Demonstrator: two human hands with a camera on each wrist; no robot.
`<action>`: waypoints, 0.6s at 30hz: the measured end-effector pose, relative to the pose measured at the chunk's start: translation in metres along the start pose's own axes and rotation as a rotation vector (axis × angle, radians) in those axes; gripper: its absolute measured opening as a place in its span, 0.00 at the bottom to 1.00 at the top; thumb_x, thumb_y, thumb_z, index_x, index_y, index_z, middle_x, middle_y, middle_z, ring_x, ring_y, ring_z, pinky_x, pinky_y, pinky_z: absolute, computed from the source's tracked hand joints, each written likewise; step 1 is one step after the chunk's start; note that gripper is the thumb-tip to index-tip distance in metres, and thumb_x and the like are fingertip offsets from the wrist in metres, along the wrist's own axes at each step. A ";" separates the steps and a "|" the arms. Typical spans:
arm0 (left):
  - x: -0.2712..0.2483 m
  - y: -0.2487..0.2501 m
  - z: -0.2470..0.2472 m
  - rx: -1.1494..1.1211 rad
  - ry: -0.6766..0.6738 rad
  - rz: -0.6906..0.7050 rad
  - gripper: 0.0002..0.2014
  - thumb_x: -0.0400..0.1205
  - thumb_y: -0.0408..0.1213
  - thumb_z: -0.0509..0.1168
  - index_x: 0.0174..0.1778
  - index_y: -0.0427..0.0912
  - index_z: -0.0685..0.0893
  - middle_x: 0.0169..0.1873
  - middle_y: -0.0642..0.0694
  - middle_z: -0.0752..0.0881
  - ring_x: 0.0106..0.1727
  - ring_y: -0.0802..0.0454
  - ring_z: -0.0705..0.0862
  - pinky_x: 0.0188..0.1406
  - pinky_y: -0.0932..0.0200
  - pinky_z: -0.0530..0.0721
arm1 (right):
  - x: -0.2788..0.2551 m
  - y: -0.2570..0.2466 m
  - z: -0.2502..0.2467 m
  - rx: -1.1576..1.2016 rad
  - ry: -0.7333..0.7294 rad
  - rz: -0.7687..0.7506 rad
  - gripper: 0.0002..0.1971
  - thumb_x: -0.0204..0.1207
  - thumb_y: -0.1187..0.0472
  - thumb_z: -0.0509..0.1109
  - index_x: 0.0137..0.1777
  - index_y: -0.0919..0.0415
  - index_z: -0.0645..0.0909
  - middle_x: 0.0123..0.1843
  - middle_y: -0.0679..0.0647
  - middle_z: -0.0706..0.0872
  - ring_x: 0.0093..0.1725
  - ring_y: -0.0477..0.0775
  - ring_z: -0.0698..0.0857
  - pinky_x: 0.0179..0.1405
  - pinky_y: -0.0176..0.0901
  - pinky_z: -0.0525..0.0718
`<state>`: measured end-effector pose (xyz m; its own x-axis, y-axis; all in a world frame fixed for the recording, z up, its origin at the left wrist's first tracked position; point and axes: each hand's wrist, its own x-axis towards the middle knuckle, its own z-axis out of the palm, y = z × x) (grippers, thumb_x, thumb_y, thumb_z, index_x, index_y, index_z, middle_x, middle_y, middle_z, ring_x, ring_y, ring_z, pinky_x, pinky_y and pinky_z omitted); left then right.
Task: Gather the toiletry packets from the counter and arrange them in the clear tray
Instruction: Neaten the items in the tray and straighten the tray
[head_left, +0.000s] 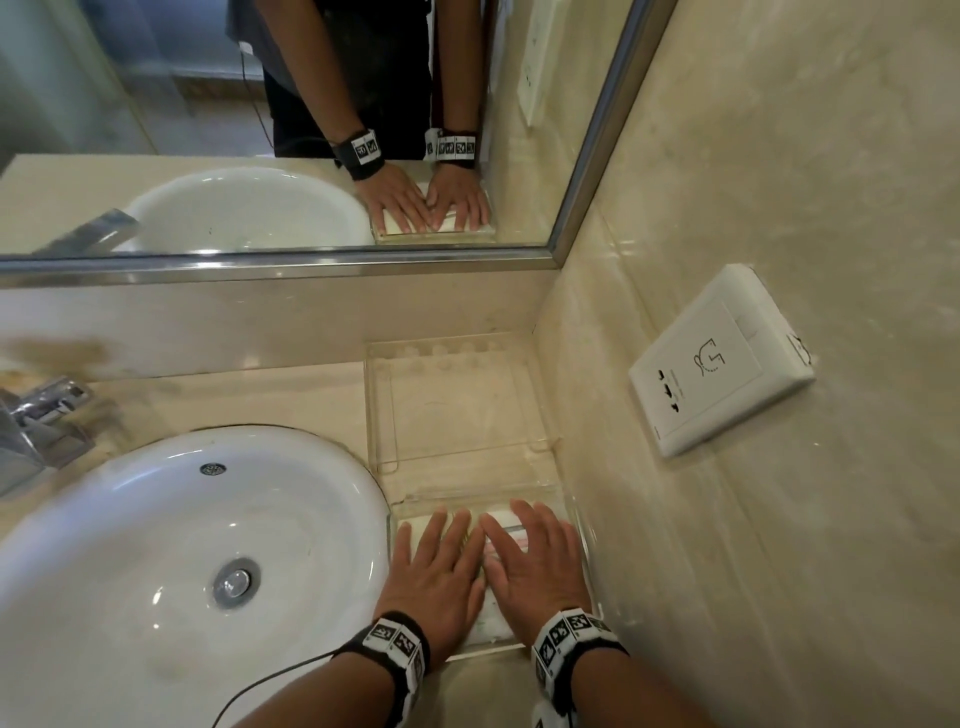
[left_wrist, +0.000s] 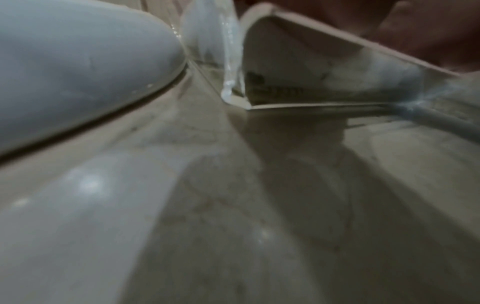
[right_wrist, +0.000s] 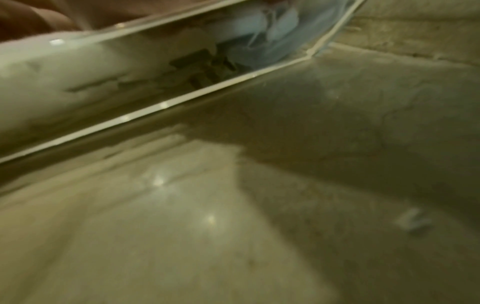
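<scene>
Flat hands (head_left: 434, 569) only in head view; tray wall (left_wrist: 298, 67) close-up from the wrist.

We see a clear, shallow, rectangular plastic tray (head_left: 570, 512) lying flat on the beige stone counter, in the near right corner between the white basin and the side wall. Inside it lie flat white toiletry packets (head_left: 501, 518), side by side and mostly covered from above; one shows a pinkish stripe. Through the tray's near wall (right_wrist: 145, 61) we make out dark print and something pale blue.
</scene>
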<state>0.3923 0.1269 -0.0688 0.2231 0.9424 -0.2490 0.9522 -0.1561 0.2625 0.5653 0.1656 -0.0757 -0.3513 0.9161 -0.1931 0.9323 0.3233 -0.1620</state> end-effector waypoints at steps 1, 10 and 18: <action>0.000 0.000 0.000 -0.003 -0.005 -0.003 0.30 0.87 0.56 0.41 0.79 0.48 0.72 0.77 0.44 0.76 0.77 0.39 0.74 0.71 0.30 0.61 | 0.001 0.000 0.000 -0.002 -0.001 0.000 0.25 0.81 0.38 0.57 0.78 0.34 0.72 0.79 0.51 0.72 0.79 0.61 0.69 0.77 0.63 0.58; -0.005 -0.001 -0.005 -0.010 -0.032 0.062 0.39 0.75 0.68 0.59 0.77 0.46 0.76 0.79 0.41 0.73 0.80 0.36 0.70 0.68 0.23 0.62 | 0.001 0.000 -0.003 0.028 -0.012 -0.006 0.26 0.77 0.37 0.61 0.77 0.32 0.73 0.78 0.49 0.74 0.78 0.59 0.70 0.78 0.61 0.59; 0.000 -0.002 -0.002 -0.020 -0.028 0.063 0.39 0.76 0.68 0.58 0.76 0.44 0.77 0.78 0.45 0.75 0.78 0.37 0.71 0.67 0.23 0.63 | 0.002 0.000 -0.005 0.046 0.004 -0.027 0.28 0.75 0.37 0.63 0.77 0.37 0.75 0.75 0.51 0.77 0.75 0.62 0.75 0.76 0.62 0.63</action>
<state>0.3900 0.1274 -0.0671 0.2886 0.9221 -0.2577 0.9317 -0.2086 0.2973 0.5653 0.1687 -0.0718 -0.3760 0.9081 -0.1843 0.9175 0.3371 -0.2111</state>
